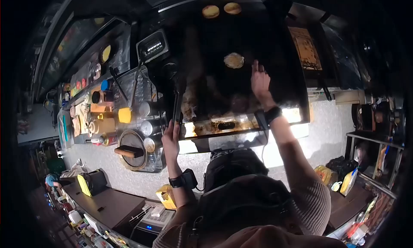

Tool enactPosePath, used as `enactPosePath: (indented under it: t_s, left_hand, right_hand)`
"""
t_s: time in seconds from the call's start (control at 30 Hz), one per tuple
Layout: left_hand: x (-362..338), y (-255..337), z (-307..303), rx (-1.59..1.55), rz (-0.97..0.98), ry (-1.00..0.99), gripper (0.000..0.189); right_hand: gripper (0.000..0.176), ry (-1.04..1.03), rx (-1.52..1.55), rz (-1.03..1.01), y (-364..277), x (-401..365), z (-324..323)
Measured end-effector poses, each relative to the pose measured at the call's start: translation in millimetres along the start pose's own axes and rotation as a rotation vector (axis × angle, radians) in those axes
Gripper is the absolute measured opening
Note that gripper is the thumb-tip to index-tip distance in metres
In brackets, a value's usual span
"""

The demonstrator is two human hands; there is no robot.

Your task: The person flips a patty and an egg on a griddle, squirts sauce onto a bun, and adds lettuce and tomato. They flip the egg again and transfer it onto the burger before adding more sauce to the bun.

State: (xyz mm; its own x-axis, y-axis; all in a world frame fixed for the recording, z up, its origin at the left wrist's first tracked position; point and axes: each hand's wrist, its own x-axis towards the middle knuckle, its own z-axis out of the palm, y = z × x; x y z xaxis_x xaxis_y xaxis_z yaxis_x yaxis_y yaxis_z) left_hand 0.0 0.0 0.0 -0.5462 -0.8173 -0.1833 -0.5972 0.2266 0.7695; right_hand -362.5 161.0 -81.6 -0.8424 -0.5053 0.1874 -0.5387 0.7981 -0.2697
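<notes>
I look down on a dark flat griddle (275, 41). My right hand (260, 82) reaches over it, holding a dark tool whose end touches a round golden patty (234, 60) in the middle. My left hand (171, 140) sits at the griddle's front left corner and grips long black tongs (177, 99) that point up over the cooking surface. Two more round patties (211, 11) (232, 8) lie at the far edge. Both wrists carry black bands.
Left of the griddle stands a tray of metal shakers (148, 127), a yellow-handled spatula (125, 114), a round lid with a wooden handle (129, 152) and sauce bottles (103, 138). A grease trough (223, 127) runs along the front. Shelves with clutter stand at right (374, 162).
</notes>
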Motion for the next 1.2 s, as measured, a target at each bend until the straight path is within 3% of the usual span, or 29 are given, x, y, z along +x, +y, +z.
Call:
enactPosePath:
  t_s: [0.17, 0.3, 0.37, 0.43, 0.5, 0.57, 0.63, 0.73, 0.77, 0.87, 1.03, 1.2]
  left_hand:
    - [3, -15, 2, 0.016, 0.109, 0.04, 0.044]
    - [-4, -14, -4, 0.188, 0.196, 0.06, 0.046]
    - [-8, -11, -6, 0.258, 0.173, 0.045, 0.051]
    - [-6, -28, -4, 0.308, 0.22, 0.063, 0.053]
    - [-11, -29, -7, 0.259, 0.17, 0.029, 0.054]
    - [-18, -32, -8, 0.227, 0.135, -0.003, 0.054]
    - [-22, -33, -10, 0.21, 0.12, -0.021, 0.054]
    - [-25, -28, -11, 0.218, 0.152, 0.004, 0.055]
    - [-26, -28, -12, 0.219, 0.159, 0.009, 0.055]
    - [-37, -22, -18, 0.23, 0.094, 0.003, 0.055]
    - [-62, -17, -29, 0.236, 0.036, -0.008, 0.052]
    - [-83, -38, -33, 0.169, 0.116, 0.092, 0.045]
  right_hand:
    - [0.037, 0.083, 0.019, -0.01, 8, 7, -8]
    - [0.036, 0.19, 0.111, 0.11, 24, -20, -56]
    - [0.029, 0.231, 0.185, 0.045, 44, -52, -86]
    - [0.025, 0.236, 0.306, 0.172, 77, -92, -85]
    - [0.028, 0.086, 0.502, 0.4, 79, -141, -132]
    - [0.032, 0.143, 0.743, 0.429, 91, -181, -137]
    - [0.035, 0.189, 0.734, 0.381, 96, -196, -126]
    - [0.04, 0.088, 0.789, 0.399, 95, -175, -111]
    - [0.041, 0.082, 0.534, 0.343, 71, -161, -129]
    - [0.04, 0.198, 0.408, -0.045, 76, -99, -71]
    - [0.038, 0.056, 0.333, -0.065, 40, -11, -54]
    - [0.039, -0.077, 0.276, -0.086, 35, 29, -23]
